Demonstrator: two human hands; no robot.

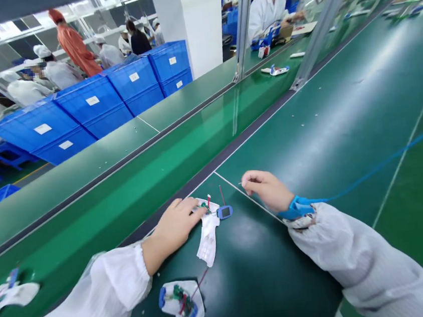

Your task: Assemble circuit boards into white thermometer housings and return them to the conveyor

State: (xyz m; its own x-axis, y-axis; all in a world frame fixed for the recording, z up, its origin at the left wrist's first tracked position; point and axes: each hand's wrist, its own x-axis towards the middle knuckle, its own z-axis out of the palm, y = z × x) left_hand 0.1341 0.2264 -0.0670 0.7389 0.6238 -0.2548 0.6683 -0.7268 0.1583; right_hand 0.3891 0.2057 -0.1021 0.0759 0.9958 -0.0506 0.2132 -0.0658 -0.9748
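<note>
My left hand (176, 225) lies over a white plastic piece (208, 239), its fingertips on a small green circuit board (203, 207). Beside that board sits a blue-framed small display unit (224, 211), and thin red wires (221, 195) rise near it. My right hand (265, 189) hangs just to the right, fingers pinched on a thin pale wire (240, 183). A blue wrist strap (296, 208) circles that wrist. Below my left hand lies a similar white assembly (182, 305) with a green board and blue parts. Another assembly (10, 295) lies at the lower left.
A dark green conveyor belt (262, 284) runs diagonally under my hands, with a blue strap cord (378, 163) crossing it. Stacked blue crates (93, 110) stand beyond the belts. A co-worker (268, 16) in white works at the far right of the line.
</note>
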